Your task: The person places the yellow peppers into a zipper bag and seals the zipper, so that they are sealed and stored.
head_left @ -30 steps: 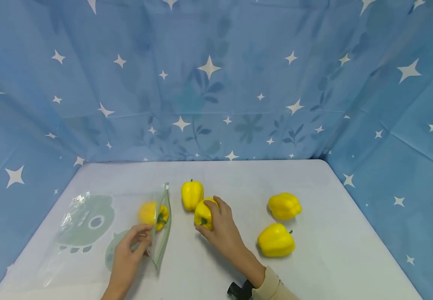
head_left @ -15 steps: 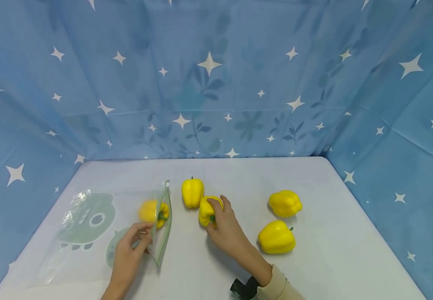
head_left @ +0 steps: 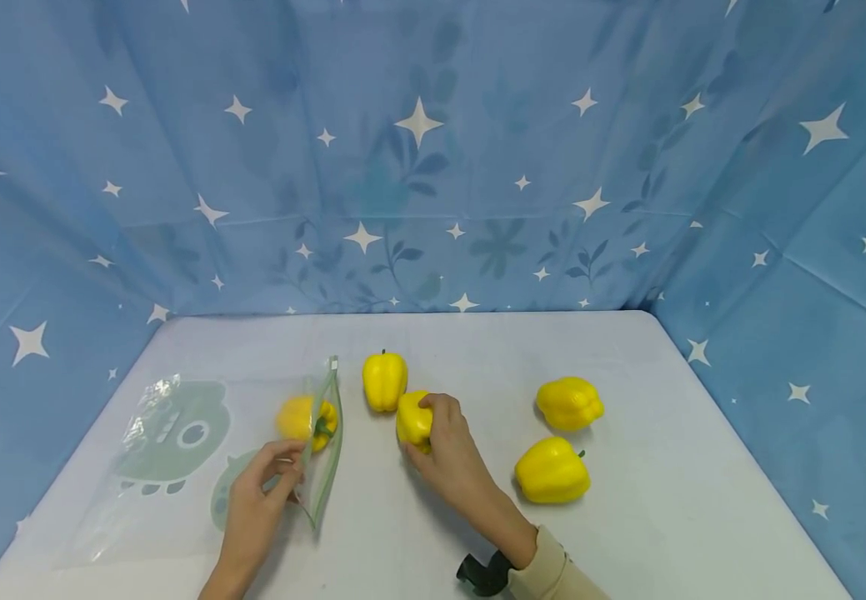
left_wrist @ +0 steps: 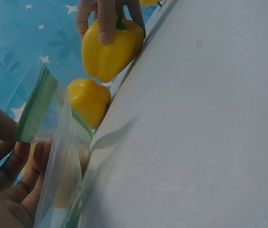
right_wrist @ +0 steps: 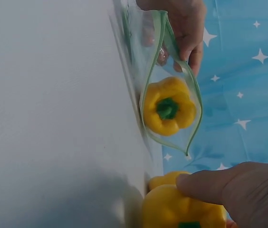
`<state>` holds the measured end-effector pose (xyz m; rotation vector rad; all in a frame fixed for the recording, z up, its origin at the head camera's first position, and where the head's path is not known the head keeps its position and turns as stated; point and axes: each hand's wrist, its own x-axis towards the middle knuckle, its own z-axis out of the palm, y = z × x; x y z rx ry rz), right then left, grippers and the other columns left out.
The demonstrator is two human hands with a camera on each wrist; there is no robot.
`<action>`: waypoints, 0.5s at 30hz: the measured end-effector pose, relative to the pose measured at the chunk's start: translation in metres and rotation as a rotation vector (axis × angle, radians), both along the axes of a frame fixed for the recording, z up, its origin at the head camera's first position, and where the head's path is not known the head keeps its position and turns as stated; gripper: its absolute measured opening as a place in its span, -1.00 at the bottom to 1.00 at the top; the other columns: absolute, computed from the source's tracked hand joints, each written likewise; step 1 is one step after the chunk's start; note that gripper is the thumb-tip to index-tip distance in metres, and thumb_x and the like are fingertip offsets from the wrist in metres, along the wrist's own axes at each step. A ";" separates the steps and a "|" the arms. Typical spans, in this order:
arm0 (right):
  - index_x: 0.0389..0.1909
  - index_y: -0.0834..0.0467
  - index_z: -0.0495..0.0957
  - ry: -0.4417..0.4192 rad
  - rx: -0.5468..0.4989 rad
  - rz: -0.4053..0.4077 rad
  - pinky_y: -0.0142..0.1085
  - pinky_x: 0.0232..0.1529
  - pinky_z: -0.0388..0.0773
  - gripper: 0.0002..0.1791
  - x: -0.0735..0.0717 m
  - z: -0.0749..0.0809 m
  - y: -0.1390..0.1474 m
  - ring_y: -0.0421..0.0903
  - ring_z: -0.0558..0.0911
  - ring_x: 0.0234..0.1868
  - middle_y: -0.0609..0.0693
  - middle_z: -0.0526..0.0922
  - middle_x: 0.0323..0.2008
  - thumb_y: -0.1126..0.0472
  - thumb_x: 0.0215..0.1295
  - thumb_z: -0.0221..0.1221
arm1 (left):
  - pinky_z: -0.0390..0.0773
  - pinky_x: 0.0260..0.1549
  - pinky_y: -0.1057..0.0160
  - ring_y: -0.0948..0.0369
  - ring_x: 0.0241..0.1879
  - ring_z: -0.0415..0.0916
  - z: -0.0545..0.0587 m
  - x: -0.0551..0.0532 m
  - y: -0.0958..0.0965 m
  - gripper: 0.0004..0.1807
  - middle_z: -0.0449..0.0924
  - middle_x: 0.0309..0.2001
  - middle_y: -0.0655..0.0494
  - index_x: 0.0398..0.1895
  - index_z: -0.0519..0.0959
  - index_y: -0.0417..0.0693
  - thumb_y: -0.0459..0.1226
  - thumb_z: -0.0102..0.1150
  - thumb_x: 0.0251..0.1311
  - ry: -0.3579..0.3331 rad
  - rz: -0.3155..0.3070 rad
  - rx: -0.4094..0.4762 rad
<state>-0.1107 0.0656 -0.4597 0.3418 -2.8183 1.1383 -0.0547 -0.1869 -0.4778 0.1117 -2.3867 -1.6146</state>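
Note:
My left hand (head_left: pixel 256 500) pinches the near side of the opening of a clear zip bag (head_left: pixel 128 525), which lies flat with a green creature print. Its green-edged mouth gapes toward the right. Inside, just behind the mouth, sits a yellow bell pepper (right_wrist: pixel 172 107) with its green stem facing out. To the right of the bag, my right hand (head_left: pixel 457 467) grips a second yellow bell pepper (head_left: pixel 412 419) between thumb and fingers; its stem shows under the fingers in the left wrist view. Right behind it stands another yellow bell pepper (head_left: pixel 384 382), stem up.
Two more yellow peppers lie on the right of the white table (head_left: pixel 688 517): a farther pepper (head_left: pixel 570 404) and a nearer pepper (head_left: pixel 552 471). A black device (head_left: pixel 483 575) is at my right wrist. Blue star-patterned cloth (head_left: pixel 417 192) walls off the back and sides.
The pepper in my right hand has shifted slightly right and turned, its stem now nearer the palm. My left hand and the bag have stayed put. The head view has tilted a little down.

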 end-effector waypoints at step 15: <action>0.20 0.04 0.40 -0.195 -0.095 0.161 0.10 0.19 0.60 -0.37 0.006 0.020 0.006 0.10 0.55 0.11 0.24 0.42 0.24 0.23 0.17 0.50 | 0.73 -0.47 0.28 0.36 -0.30 0.63 0.005 0.001 0.000 -0.74 0.73 -0.13 -0.11 0.06 0.66 -0.14 -0.49 0.19 0.37 -0.006 0.013 0.011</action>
